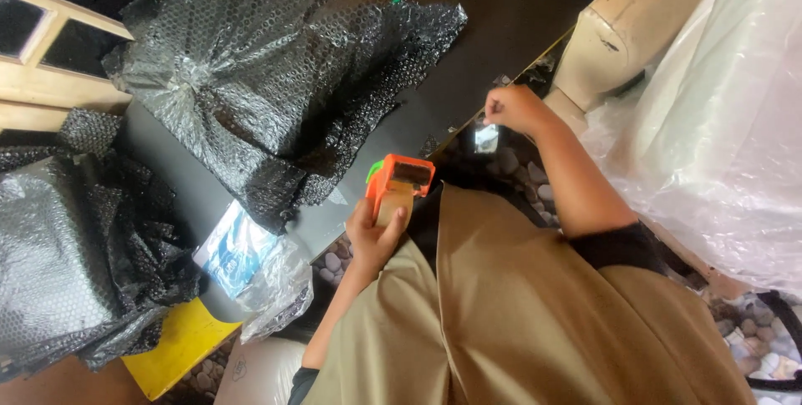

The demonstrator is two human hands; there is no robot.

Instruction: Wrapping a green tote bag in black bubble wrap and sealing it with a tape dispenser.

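Note:
My left hand (372, 236) grips an orange tape dispenser (399, 179) holding a roll of brownish tape, just off the near edge of a dark table (468, 62). My right hand (511, 108) is closed in a fist at the same table edge, farther right; whatever it pinches is hidden. A small shiny strip (486, 137) hangs just below that fist. A large bundle wrapped in black bubble wrap (276, 62) lies on the table beyond the dispenser.
More black bubble wrap (67, 263) is heaped at the left, above a yellow board (180, 342). A clear plastic bag with blue-white contents (246, 259) lies by the table edge. White plastic sheeting (727, 121) and a pale wooden piece (622, 29) stand right. Pebbles (334, 261) cover the floor.

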